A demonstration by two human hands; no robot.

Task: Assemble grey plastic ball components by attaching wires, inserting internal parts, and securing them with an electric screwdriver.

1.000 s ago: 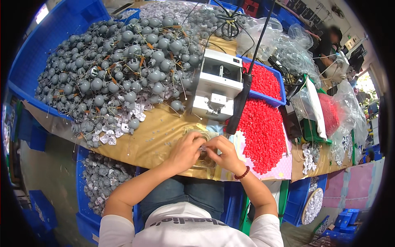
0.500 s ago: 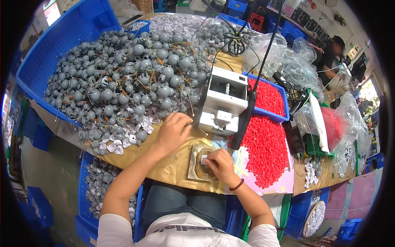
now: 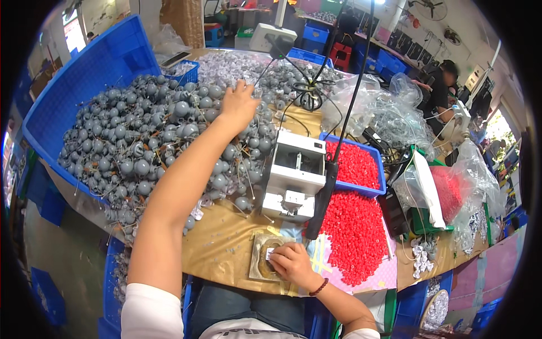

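Change: my left hand (image 3: 239,106) is now stretched out over the far part of the grey pile – half a second ago it was at the pile's near edge, beside the machine. My right hand (image 3: 293,264) stays at the same block as then, and more of the room's far side is in view.
Right hand: fingers bent and drawn together, fingertips against a small white piece (image 3: 269,253); I cannot tell whether they pinch it or only steady it. A dark red bracelet (image 3: 319,286) circles that wrist.
White piece: over the round middle of the square block (image 3: 256,269), near the table edge.
Table: brown covering (image 3: 217,254), with small grey bits scattered left of the block.
Red heap: many small red parts (image 3: 355,243), right of the block, with more in a blue tray (image 3: 364,191) just beyond.
Machine: a white box-shaped machine (image 3: 293,181) beyond the block, a black rod-shaped tool (image 3: 323,200) upright before its right side.
Grey pile: round grey parts with thin wires (image 3: 130,152), under my left forearm.
Left hand: palm down, fingers loosely parted, released – contact with the parts beneath is hidden.
Far side: white pieces (image 3: 226,63) spread beyond my left fingers.
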